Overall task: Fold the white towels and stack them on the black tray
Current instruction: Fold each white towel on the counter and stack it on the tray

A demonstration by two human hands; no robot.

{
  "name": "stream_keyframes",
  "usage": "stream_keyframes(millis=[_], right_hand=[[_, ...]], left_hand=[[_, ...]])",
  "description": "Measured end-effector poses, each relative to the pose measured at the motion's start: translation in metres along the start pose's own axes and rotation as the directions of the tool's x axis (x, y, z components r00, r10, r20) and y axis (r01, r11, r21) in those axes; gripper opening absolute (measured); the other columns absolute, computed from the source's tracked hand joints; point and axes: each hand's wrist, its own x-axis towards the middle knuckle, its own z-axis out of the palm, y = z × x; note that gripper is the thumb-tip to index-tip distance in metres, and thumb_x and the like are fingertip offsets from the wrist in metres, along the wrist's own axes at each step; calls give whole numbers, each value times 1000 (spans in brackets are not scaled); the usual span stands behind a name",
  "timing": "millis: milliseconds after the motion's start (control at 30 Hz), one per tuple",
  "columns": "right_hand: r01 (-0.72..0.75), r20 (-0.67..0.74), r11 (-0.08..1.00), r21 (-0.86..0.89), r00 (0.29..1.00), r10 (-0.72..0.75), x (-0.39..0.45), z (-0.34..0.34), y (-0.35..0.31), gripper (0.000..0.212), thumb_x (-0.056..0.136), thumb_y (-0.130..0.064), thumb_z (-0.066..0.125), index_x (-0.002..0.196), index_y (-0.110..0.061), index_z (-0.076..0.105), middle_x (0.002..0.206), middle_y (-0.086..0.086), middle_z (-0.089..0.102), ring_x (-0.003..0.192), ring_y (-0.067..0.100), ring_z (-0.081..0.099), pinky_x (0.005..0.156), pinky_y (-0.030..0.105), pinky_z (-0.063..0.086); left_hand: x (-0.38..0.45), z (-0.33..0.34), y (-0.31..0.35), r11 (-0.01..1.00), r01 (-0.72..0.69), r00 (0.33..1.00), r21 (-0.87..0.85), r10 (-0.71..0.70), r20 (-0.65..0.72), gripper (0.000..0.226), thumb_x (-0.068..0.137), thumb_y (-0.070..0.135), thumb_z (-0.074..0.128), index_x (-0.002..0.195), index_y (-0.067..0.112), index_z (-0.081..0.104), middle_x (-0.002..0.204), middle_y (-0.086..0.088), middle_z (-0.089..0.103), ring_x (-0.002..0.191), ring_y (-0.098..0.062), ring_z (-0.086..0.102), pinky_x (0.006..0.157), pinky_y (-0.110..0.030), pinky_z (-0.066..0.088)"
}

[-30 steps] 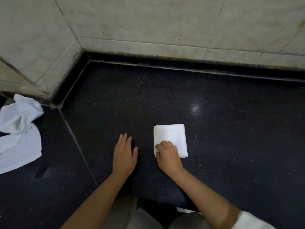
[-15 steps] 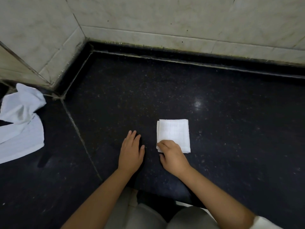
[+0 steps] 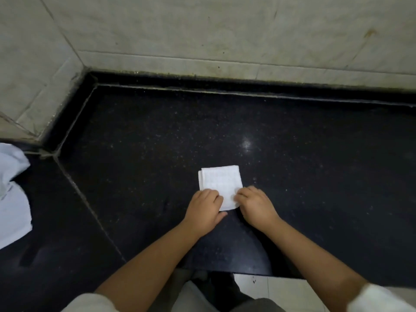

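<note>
A small white towel (image 3: pixel 221 182), folded into a square, lies flat on the black stone counter (image 3: pixel 292 154). My left hand (image 3: pixel 206 209) covers its near left corner with the fingers curled onto the cloth. My right hand (image 3: pixel 255 202) presses on its near right corner, fingertips on the cloth. The near edge of the towel is partly hidden under both hands. No black tray is in view.
A heap of unfolded white towels (image 3: pixel 12 199) lies at the far left edge of the counter. Pale tiled walls (image 3: pixel 225 30) close off the back and left. The counter's front edge (image 3: pixel 247 274) runs just above my lap, with light floor tile below.
My left hand has moved right from the bare counter onto the towel's near left corner. My right hand has shifted from that left corner to the right one.
</note>
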Motion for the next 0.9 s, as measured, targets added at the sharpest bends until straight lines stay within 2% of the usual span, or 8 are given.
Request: stream_keyframes(millis=[133, 233, 367, 500, 600, 700, 800, 900], right_hand=[[-143, 46, 976, 165, 989, 138, -3, -20, -4, 16, 61, 5, 62, 69, -4, 73, 67, 11, 70, 58, 33, 62, 52, 37, 54], [-292, 35, 932, 213, 956, 292, -20, -47, 2, 20, 73, 3, 57, 83, -2, 73, 80, 14, 71, 76, 34, 58, 69, 39, 52], [-563, 71, 756, 333, 815, 576, -68, -95, 29, 26, 80, -5, 53, 99, -8, 70, 97, 11, 69, 94, 28, 57, 82, 31, 44], [-704, 202, 557, 440, 682, 703, -149, -145, 63, 22, 77, -2, 52, 87, -10, 70, 78, 3, 61, 76, 16, 55, 61, 24, 41], [-751, 245, 437, 496, 604, 759, -221, -170, 92, 21, 78, 0, 53, 85, -12, 69, 78, 3, 62, 67, 12, 52, 58, 21, 39], [-781, 222, 393, 485, 544, 809, -297, -188, 121, 23, 77, 4, 52, 85, -9, 69, 77, 4, 61, 59, 5, 49, 54, 13, 37], [-794, 124, 434, 425, 526, 841, -371, -205, 157, 25, 76, 5, 53, 94, -3, 68, 87, 7, 65, 70, 10, 52, 63, 17, 39], [-823, 25, 465, 325, 499, 866, -439, -224, 204, 22, 75, -5, 61, 96, -5, 65, 95, 8, 67, 86, 21, 59, 73, 29, 41]], left_hand=[[6, -9, 3, 995, -61, 997, 76, 64, -34, 26, 46, 26, 84, 56, 20, 61, 55, 6, 57, 51, -14, 57, 51, -18, 43], [20, -23, 12, 985, -173, 982, 27, 175, -71, 9, 65, 19, 55, 60, 16, 61, 54, 3, 57, 49, -17, 57, 57, -23, 35], [54, -53, 58, 931, -347, 938, -113, 345, -33, 41, 77, 24, 30, 90, 9, 67, 72, -4, 64, 62, -23, 61, 57, -26, 47], [76, -65, 137, 827, -507, 837, -243, 539, 90, 73, 81, 48, 7, 127, 11, 50, 110, -8, 60, 100, -25, 53, 82, -37, 44], [93, -67, 208, 721, -647, 702, -247, 690, 176, 47, 97, 39, 27, 134, 15, 42, 114, -6, 54, 106, -21, 47, 88, -32, 41], [118, -67, 288, 631, -738, 604, -239, 775, 185, 33, 99, 26, 38, 130, 16, 45, 111, -4, 51, 105, -19, 46, 86, -30, 38], [142, -71, 382, 587, -770, 578, -250, 808, 118, 25, 98, 23, 41, 115, 11, 55, 95, 3, 48, 93, -16, 48, 78, -27, 37], [160, -79, 484, 577, -779, 577, -245, 813, 79, 22, 97, 22, 43, 109, 10, 57, 99, 0, 55, 95, -17, 51, 75, -24, 34]])
